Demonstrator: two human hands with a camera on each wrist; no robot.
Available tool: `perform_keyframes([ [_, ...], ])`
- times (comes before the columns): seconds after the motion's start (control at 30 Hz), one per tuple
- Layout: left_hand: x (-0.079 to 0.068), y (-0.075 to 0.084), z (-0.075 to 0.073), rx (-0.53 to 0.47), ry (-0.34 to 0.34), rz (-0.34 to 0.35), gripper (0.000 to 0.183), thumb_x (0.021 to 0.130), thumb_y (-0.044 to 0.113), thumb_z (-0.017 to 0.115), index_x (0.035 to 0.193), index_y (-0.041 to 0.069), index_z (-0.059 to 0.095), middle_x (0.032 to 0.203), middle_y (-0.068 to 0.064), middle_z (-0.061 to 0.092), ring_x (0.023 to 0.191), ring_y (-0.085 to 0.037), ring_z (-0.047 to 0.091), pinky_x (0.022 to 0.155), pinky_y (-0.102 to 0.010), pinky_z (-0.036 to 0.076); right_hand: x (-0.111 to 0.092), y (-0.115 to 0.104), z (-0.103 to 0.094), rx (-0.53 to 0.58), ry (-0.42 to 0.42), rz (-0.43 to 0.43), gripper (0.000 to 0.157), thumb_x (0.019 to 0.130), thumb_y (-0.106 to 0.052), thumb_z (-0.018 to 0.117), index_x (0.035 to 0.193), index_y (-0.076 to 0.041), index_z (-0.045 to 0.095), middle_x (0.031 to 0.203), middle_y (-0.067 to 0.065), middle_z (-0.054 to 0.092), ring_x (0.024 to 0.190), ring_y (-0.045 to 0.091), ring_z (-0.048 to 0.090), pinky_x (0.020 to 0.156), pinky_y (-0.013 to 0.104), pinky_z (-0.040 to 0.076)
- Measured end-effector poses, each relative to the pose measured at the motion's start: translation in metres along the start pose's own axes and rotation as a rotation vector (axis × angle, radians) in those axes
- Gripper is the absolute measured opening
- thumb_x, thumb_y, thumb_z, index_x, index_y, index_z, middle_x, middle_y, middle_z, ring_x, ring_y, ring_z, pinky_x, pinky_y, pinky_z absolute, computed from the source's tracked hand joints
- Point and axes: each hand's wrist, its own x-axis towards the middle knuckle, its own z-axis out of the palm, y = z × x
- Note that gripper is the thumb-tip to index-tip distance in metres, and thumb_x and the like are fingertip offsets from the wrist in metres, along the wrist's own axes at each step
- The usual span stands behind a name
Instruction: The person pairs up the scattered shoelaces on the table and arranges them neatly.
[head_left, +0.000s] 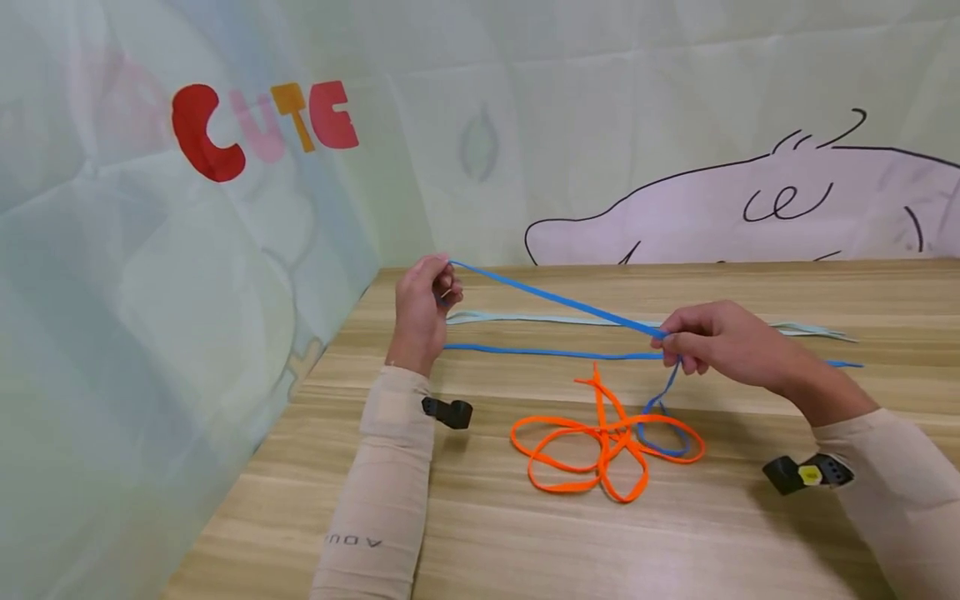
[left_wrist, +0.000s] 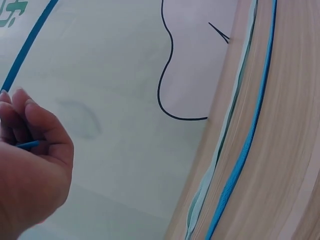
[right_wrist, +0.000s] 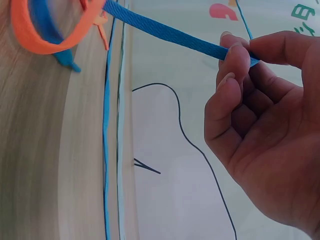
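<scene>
A flat blue shoelace (head_left: 558,297) stretches taut above the table between both hands, sloping down to the right. My left hand (head_left: 422,310) pinches its upper end, and a short blue tip (left_wrist: 28,144) pokes out from the curled fingers in the left wrist view. Thumb and forefinger of my right hand (head_left: 720,343) pinch the lace farther along; from there its rest hangs down and curls on the table behind the orange lace. An orange shoelace (head_left: 555,487) lies in several loops in front of the hands.
Behind, a second blue lace (head_left: 540,352) lies straight across the wooden table (head_left: 480,533), and beyond it runs a pale mint lace (head_left: 517,317). A printed cloth (head_left: 480,192) stands along the back and left edges.
</scene>
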Motion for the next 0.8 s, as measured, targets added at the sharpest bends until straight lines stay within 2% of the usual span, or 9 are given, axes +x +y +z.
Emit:
perform_keyframes([
  [0.13, 0.001, 0.000, -0.002, -0.006, 0.024, -0.005, 0.024, 0.101, 0.016, 0.057, 0.079, 0.008, 0.057, 0.070, -0.001, 0.048, 0.066, -0.015, 0.053, 0.063, -0.026, 0.045, -0.001, -0.004, -0.002, 0.000, 0.015, -0.005, 0.021, 0.104, -0.023, 0.058, 0.097, -0.005, 0.066, 0.084, 0.010, 0.066, 0.074, 0.024, 0.060, 0.068, 0.030, 0.053],
  [0.37, 0.003, -0.001, -0.003, -0.026, 0.062, -0.019, 0.023, 0.100, 0.013, 0.057, 0.079, 0.006, 0.058, 0.067, 0.000, 0.048, 0.063, -0.015, 0.052, 0.062, -0.025, 0.044, -0.008, -0.007, -0.010, -0.001, 0.069, -0.018, 0.022, 0.103, -0.027, 0.059, 0.101, -0.006, 0.063, 0.080, 0.012, 0.064, 0.073, 0.025, 0.059, 0.068, 0.031, 0.051],
  [0.53, 0.003, -0.002, -0.001, -0.028, 0.062, -0.040, 0.022, 0.101, 0.013, 0.057, 0.080, 0.006, 0.058, 0.067, 0.000, 0.048, 0.062, -0.015, 0.052, 0.062, -0.026, 0.043, -0.013, -0.009, -0.018, 0.011, 0.123, -0.035, 0.019, 0.103, -0.024, 0.060, 0.104, -0.005, 0.063, 0.081, 0.011, 0.064, 0.070, 0.024, 0.058, 0.064, 0.032, 0.049],
  [0.8, 0.003, -0.004, -0.007, -0.012, 0.073, -0.054, 0.023, 0.101, 0.016, 0.057, 0.079, 0.007, 0.057, 0.068, -0.001, 0.048, 0.063, -0.016, 0.051, 0.063, -0.027, 0.042, -0.015, -0.009, -0.023, 0.020, 0.188, -0.046, 0.019, 0.102, -0.024, 0.061, 0.112, -0.008, 0.064, 0.086, 0.010, 0.065, 0.071, 0.022, 0.059, 0.068, 0.030, 0.052],
])
